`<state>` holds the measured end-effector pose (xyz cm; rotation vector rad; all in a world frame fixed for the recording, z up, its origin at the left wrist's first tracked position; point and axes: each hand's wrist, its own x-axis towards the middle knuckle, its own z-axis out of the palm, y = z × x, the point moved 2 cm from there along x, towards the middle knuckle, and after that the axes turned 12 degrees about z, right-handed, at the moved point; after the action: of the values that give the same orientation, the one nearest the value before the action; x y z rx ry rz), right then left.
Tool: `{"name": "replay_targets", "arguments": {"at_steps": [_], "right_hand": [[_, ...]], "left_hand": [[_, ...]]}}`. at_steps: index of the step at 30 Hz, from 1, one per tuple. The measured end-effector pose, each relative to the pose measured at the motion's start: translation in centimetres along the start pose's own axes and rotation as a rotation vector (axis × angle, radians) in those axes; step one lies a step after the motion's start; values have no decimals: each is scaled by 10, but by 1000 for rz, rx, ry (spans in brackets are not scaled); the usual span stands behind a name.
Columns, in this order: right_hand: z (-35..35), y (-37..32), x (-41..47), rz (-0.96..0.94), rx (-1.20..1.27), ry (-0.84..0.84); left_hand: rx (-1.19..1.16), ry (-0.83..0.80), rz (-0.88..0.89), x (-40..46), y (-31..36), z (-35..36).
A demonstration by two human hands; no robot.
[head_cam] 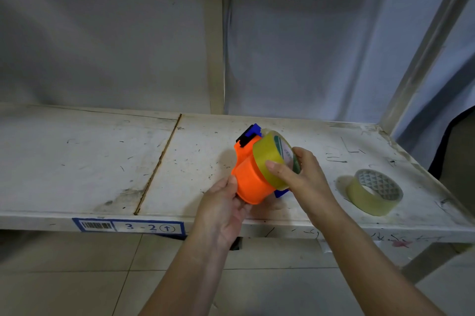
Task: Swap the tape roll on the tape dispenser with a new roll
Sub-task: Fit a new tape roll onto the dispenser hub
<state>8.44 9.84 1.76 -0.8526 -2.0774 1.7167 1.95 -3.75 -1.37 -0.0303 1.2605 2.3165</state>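
Note:
An orange tape dispenser (250,178) with blue and black parts at its top is held just above the white shelf (102,161). My left hand (223,206) grips its lower orange body from below. My right hand (300,174) holds a yellowish tape roll (268,158) with a green-and-white core label, thumb across its outer face; the roll sits partly against the right side of the dispenser. A second yellowish tape roll (372,193) with a grey patterned core lies flat on the shelf to the right, untouched.
The shelf is scuffed, with a seam (158,164) running front to back left of the dispenser. A blue label reading 3-2 (128,225) is on the front edge. Metal uprights (216,32) and a grey sheet stand behind. Tiled floor lies below.

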Motion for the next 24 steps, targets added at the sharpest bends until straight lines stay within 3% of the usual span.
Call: {"name": "replay_targets", "arguments": {"at_steps": [9, 17, 24], "right_hand": [[5, -1, -8, -53, 33, -121], [30, 10, -23, -108, -182, 104], [31, 17, -21, -109, -55, 19]], "left_hand": [[135, 14, 290, -6, 5, 7], [103, 86, 303, -17, 5, 14], [84, 12, 388, -25, 8, 21]]}}
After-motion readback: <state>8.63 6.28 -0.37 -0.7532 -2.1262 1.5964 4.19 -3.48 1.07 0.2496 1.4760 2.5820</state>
